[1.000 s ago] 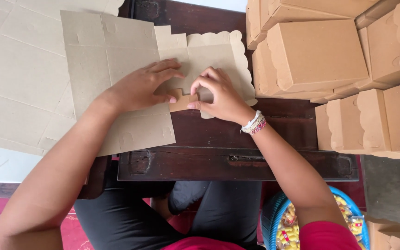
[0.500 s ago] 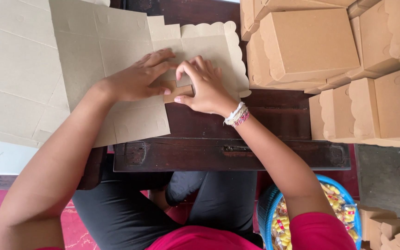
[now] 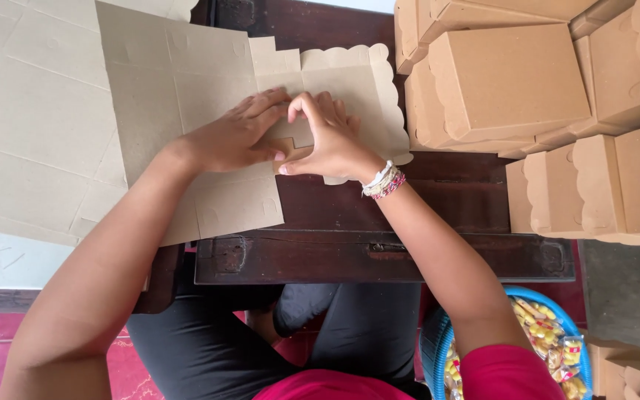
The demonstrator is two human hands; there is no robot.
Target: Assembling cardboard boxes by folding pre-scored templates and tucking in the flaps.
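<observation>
L hand [image 3: 235, 137] flat, fingers spread, pressing cardboard blank [image 3: 187, 96]; R hand [image 3: 327, 141] pinching its small tab [image 3: 290, 150] w/ thumb.

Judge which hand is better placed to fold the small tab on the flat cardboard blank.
Probably the right hand: its thumb already pinches the small tab, while the left hand lies flat, pinning the cardboard blank.
</observation>
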